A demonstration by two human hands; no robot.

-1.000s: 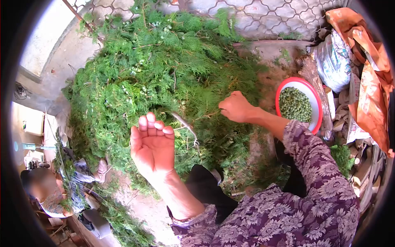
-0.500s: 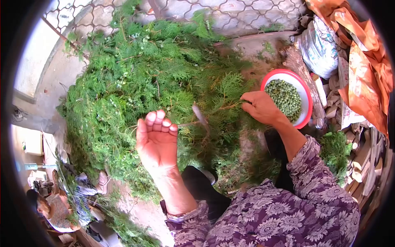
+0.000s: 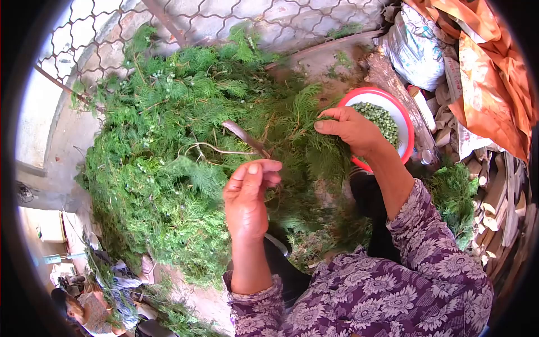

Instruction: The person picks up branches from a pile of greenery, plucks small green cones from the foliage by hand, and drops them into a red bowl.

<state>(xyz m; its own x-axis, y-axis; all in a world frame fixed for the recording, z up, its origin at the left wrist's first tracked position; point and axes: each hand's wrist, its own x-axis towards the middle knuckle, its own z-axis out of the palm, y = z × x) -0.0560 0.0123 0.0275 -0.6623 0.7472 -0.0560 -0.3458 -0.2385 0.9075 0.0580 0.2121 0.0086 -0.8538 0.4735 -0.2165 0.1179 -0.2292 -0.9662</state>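
My right hand [image 3: 356,132] pinches a leafy conifer branch [image 3: 306,115] between thumb and fingers, just left of the bowl's rim. Feathery green sprays spread around and below those fingertips. The branch's bare woody end [image 3: 244,136] points up and to the left. Close below that stem is my left hand [image 3: 250,194], its thumb raised and its fingers bent toward the right, with nothing visible in them. A white bowl with a red rim [image 3: 409,121] stands beside my right hand, partly covered by it. Small round green cones [image 3: 377,119] lie inside the bowl.
A large heap of cut conifer branches [image 3: 140,168] covers the ground ahead and left. Behind it runs a wire mesh fence [image 3: 252,17]. At right are a log [image 3: 396,84], a white sack [image 3: 415,50], orange sheeting [image 3: 494,95] and split wood [image 3: 494,196]. Another person [image 3: 92,309] sits lower left.
My left hand has turned from palm-up and moved right, toward the woody stem. My right hand keeps its pinch on the branch. The whole view has shifted slightly.
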